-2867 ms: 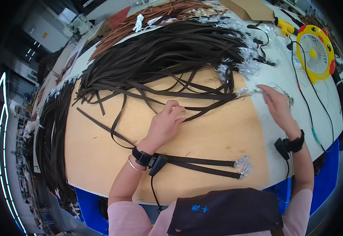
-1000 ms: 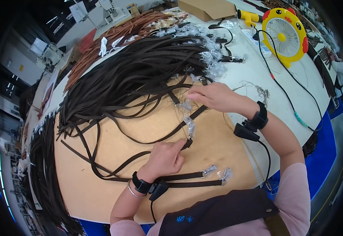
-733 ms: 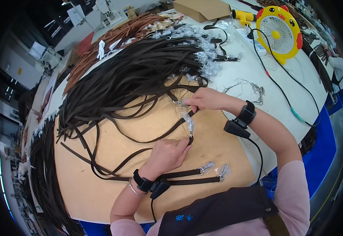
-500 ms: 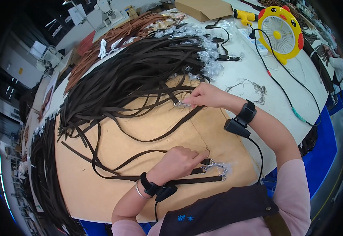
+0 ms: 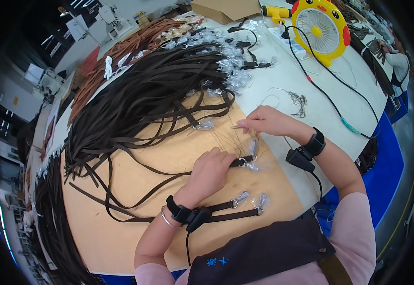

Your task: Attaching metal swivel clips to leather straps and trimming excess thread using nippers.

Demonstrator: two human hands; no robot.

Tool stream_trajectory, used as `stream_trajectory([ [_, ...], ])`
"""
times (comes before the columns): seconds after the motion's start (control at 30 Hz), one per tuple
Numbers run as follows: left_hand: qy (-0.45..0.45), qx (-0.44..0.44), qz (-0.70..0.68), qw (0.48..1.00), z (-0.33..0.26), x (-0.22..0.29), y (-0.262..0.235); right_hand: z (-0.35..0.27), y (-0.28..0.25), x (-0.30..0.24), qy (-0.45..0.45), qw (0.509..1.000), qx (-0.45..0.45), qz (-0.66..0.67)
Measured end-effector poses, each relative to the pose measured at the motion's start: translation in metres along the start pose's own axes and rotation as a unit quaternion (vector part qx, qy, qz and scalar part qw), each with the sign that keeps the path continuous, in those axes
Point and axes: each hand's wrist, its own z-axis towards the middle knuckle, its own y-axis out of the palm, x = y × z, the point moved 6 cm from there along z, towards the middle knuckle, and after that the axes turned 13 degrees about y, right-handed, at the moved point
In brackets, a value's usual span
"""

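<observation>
Left hand (image 5: 209,174) curls fingers closely on a strap (image 5: 238,163); farther right, right hand (image 5: 264,120) pinches a thin tool (image 5: 236,127).

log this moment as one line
left hand: on flat dark-brown strap | right hand: pinching thin silvery tool | nearer body: two more dark-brown straps, plastic-wrapped metal clasps
</observation>
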Motion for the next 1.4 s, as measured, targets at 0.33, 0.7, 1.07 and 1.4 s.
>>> stream_trajectory([
  [0.33, 0.070, -0.027, -0.012, 0.997, -0.006, 0.027, -0.001, 0.026, 0.022, -0.012, -0.048, 0.996, 0.019, -0.078],
  [0.7, 0.124, -0.005, -0.053, 0.991, -0.008, 0.036, -0.007, 0.026, 0.035, -0.013, -0.054, 0.997, -0.057, 0.005],
  [1.07, -0.099, 0.106, 0.169, 0.975, 0.033, -0.067, -0.052, 0.047, -0.003, 0.011, 0.009, 0.994, 0.102, 0.042],
  [1.4, 0.098, -0.003, 0.219, 0.971, -0.005, -0.046, -0.050, 0.031, -0.054, 0.074, 0.034, 0.961, 0.257, -0.099],
])
